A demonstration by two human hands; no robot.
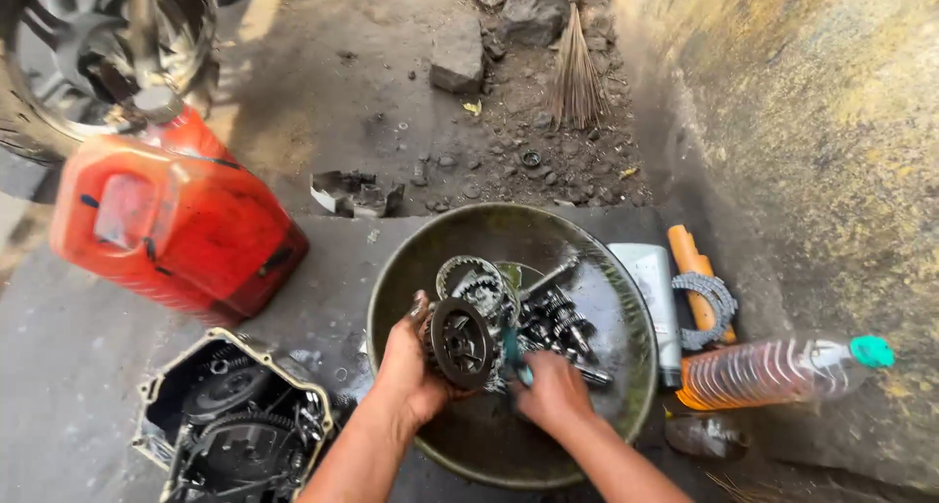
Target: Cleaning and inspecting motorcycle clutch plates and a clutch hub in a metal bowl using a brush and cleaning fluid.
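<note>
The left hand [411, 366] holds a round, dark clutch-like gear part [462, 343] up on edge over the metal basin [626, 405], its open face turned toward the camera — tilted that way, it seems, so the other hand can get at its face while any drips fall back into the basin. The left fingers [419, 307] are wrapped around the part's rim on its far and left side, closed on it. The right hand [555, 395] sits just right of the part, fingers curled narrowly around a small teal-handled tool [513, 351], probably a brush, whose upper end touches the part's edge.

Beyond both hands, loose gears and shafts [558, 322] lie piled in the basin, wet and dark. Left of the left hand, an open engine cover [230, 425] rests on the grey surface [68, 366], and farther off stands a red jerrycan [176, 219]. Right of the right hand, outside the basin, lie a clear bottle of orange liquid [773, 371] with a teal cap, a toothed ring [706, 307] over an orange tube — and a grey tube [653, 283] beside the rim.
</note>
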